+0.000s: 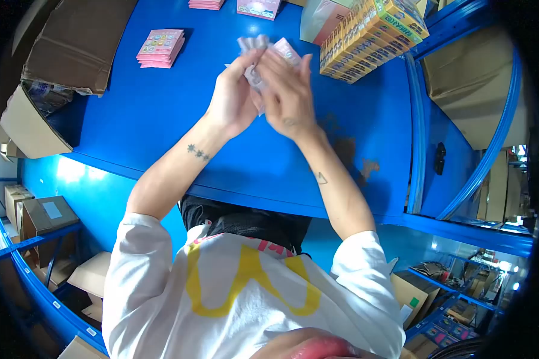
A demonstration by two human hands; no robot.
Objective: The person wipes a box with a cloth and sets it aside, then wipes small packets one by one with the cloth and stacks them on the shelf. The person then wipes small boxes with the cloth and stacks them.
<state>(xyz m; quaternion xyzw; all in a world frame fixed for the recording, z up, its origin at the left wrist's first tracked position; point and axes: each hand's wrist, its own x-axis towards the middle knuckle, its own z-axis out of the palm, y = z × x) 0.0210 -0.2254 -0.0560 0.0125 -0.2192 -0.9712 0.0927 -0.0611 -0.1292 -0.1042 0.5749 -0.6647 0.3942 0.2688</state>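
Note:
Above the blue table [161, 125], my two hands come together around a crumpled, whitish translucent wrapping [254, 76]. My left hand [235, 96] is curled round its lower left side. Across its right side lies my right hand [286, 90], blurred by motion, its fingers bent over the wrapping. A pink printed packet [286, 51] shows just beyond my right fingers, partly hidden by them. To the left of my hands sits a small stack of pink packets [160, 46] on the table.
More pink packets [206, 3] and a pink box [259, 7] lie at the table's far edge. A stack of yellow boxes [371, 40] stands right, beside a whitish bag [318, 21]. An open cardboard box [72, 48] is at the left, and a blue shelf frame [418, 131] at the right.

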